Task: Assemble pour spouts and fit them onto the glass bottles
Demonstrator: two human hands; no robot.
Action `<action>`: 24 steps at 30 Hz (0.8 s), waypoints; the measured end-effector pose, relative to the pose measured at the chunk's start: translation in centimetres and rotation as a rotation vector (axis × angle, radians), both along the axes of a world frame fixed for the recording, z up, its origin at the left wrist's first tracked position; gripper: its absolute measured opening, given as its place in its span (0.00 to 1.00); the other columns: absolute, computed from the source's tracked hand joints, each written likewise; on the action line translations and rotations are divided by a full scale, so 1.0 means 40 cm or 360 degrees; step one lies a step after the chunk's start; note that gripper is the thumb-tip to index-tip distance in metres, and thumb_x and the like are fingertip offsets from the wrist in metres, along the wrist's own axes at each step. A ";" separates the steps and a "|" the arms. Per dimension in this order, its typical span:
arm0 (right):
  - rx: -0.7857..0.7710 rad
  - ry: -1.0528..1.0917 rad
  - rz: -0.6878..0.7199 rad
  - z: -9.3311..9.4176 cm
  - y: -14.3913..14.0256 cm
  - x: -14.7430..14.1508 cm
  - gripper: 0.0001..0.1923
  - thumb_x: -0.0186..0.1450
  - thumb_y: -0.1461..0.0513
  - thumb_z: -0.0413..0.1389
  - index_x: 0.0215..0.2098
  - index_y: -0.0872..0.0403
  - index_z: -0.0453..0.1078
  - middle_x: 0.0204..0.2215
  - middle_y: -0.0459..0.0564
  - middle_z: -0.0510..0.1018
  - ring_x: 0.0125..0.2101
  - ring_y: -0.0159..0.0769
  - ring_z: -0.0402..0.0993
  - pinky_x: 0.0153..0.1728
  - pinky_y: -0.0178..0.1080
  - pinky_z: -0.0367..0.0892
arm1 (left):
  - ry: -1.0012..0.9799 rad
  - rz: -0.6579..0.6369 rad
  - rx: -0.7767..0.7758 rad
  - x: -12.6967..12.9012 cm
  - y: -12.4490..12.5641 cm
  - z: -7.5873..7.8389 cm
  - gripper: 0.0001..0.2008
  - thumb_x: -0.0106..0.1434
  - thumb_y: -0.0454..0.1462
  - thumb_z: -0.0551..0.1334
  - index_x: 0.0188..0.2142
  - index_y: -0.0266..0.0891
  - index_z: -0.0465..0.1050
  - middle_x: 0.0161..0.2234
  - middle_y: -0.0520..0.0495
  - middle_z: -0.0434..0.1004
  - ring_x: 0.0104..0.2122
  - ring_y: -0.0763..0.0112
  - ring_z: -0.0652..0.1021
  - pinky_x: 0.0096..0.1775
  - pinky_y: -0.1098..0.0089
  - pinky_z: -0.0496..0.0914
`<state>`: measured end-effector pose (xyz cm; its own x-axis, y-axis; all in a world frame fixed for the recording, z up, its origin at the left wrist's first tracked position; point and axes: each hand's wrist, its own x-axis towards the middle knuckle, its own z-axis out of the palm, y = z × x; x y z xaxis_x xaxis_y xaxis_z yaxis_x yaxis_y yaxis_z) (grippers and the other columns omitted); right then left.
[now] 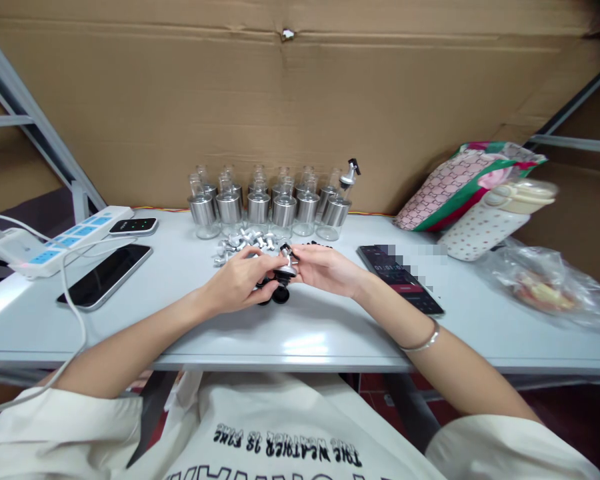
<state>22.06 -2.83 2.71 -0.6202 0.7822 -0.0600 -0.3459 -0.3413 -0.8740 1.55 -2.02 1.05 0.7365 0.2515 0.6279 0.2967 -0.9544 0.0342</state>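
while my left hand (pixel 245 280) grips the silver-and-black pour spout (pixel 286 270) between thumb and fingers, my right hand (pixel 325 268) holds its other side. from out here i see it near a pile of silver spout parts (pixel 230 247), with round black pieces (pixel 281 295) just below it. steel-sleeved glass bottles (pixel 283 211) stand behind, the front right one bearing a fitted spout (pixel 349 175).

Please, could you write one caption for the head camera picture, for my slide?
Left hand and right hand hold a black-and-silver pourer spout before metal-sleeved glass bottles.
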 end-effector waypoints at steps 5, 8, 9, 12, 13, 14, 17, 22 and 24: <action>0.0020 -0.0033 0.0004 0.000 -0.005 -0.005 0.10 0.55 0.58 0.65 0.30 0.56 0.73 0.29 0.49 0.76 0.31 0.32 0.73 0.34 0.36 0.71 | -0.0054 0.0014 0.0026 -0.004 0.007 -0.006 0.11 0.68 0.39 0.49 0.48 0.40 0.60 0.30 0.51 0.76 0.30 0.70 0.76 0.46 0.61 0.68; 0.0049 -0.0032 0.0019 0.001 -0.008 -0.007 0.11 0.56 0.57 0.65 0.28 0.57 0.73 0.27 0.48 0.75 0.28 0.30 0.72 0.32 0.35 0.72 | -0.0123 -0.0011 0.0080 -0.003 0.007 -0.004 0.10 0.67 0.40 0.51 0.45 0.39 0.62 0.32 0.49 0.76 0.33 0.68 0.77 0.43 0.62 0.69; 0.0057 -0.0028 0.0020 0.001 -0.009 -0.008 0.11 0.56 0.57 0.64 0.28 0.57 0.72 0.26 0.48 0.75 0.28 0.30 0.72 0.32 0.34 0.72 | -0.0136 -0.0018 0.0094 -0.002 0.006 -0.002 0.09 0.66 0.40 0.52 0.44 0.39 0.62 0.32 0.48 0.76 0.33 0.68 0.77 0.43 0.63 0.69; 0.0070 -0.0031 0.0016 0.000 -0.009 -0.009 0.12 0.56 0.56 0.65 0.27 0.58 0.72 0.25 0.47 0.75 0.26 0.28 0.73 0.32 0.33 0.72 | -0.0146 -0.0015 0.0102 0.000 0.002 0.004 0.08 0.65 0.39 0.52 0.41 0.39 0.62 0.32 0.49 0.76 0.29 0.70 0.76 0.44 0.62 0.68; 0.0071 -0.0045 0.0011 -0.001 -0.008 -0.009 0.13 0.55 0.56 0.66 0.27 0.58 0.72 0.25 0.47 0.75 0.26 0.28 0.73 0.32 0.33 0.73 | -0.0142 -0.0008 0.0099 0.001 0.000 0.007 0.08 0.64 0.39 0.52 0.40 0.39 0.62 0.32 0.49 0.76 0.27 0.71 0.75 0.43 0.62 0.68; 0.0072 -0.0064 0.0003 -0.004 -0.006 -0.010 0.13 0.55 0.56 0.66 0.28 0.58 0.73 0.25 0.47 0.76 0.26 0.28 0.73 0.32 0.33 0.73 | -0.0138 0.0004 0.0102 0.002 -0.002 0.009 0.07 0.64 0.39 0.52 0.39 0.39 0.62 0.31 0.49 0.76 0.26 0.71 0.75 0.43 0.63 0.68; 0.0086 -0.0134 -0.0023 -0.016 0.001 -0.010 0.14 0.55 0.55 0.66 0.31 0.59 0.74 0.27 0.49 0.78 0.26 0.28 0.75 0.32 0.33 0.74 | -0.0127 0.0047 0.0190 0.007 -0.009 0.015 0.06 0.61 0.38 0.53 0.36 0.39 0.62 0.29 0.50 0.76 0.25 0.72 0.75 0.42 0.63 0.68; 0.0029 -0.0130 0.0061 -0.042 0.010 -0.013 0.14 0.56 0.56 0.66 0.30 0.60 0.74 0.27 0.51 0.79 0.27 0.30 0.76 0.30 0.32 0.74 | -0.0120 0.0092 0.0397 0.016 -0.022 0.020 0.03 0.59 0.36 0.54 0.32 0.38 0.62 0.24 0.53 0.74 0.21 0.73 0.72 0.43 0.62 0.66; 0.0011 -0.0082 0.0060 -0.044 0.010 -0.015 0.14 0.55 0.57 0.67 0.28 0.59 0.73 0.24 0.48 0.78 0.24 0.29 0.75 0.28 0.32 0.74 | -0.0120 0.0092 0.0408 0.015 -0.022 0.016 0.03 0.60 0.36 0.54 0.33 0.38 0.63 0.24 0.53 0.74 0.22 0.73 0.72 0.44 0.61 0.66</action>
<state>21.47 -2.44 0.95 -0.6453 0.7589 -0.0872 -0.2873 -0.3469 -0.8928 2.15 -2.90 1.68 0.6745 0.1174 0.7289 0.3567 -0.9162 -0.1825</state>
